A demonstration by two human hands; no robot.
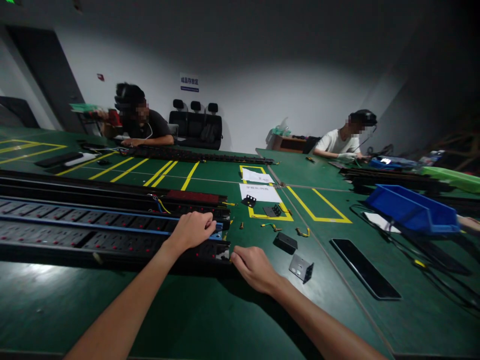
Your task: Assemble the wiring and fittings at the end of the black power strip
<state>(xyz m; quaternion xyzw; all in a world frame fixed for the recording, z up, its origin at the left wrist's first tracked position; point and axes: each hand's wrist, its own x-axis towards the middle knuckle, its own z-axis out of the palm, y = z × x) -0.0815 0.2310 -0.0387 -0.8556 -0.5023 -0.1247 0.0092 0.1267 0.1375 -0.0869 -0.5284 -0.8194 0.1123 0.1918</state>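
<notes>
Long black socket strips (123,242) lie side by side across the left of the green table, their ends near the middle. My left hand (194,230) rests over the ends of the strips with its fingers curled; what it grips, if anything, is hidden. At the open end of the nearest strip is my right hand (252,265), its thumb and fingers pinched together on something too small to make out. Right of it lie a black block (285,243) and a metal bracket (299,267). Short yellow wires (303,232) and a small screw-like piece (242,225) lie beyond.
A phone (365,269) lies at the right, with a blue bin (412,207) and black cables (442,280) past it. White papers (258,192) lie farther back. Two people sit across the table, and part of another person's hand shows at the right edge.
</notes>
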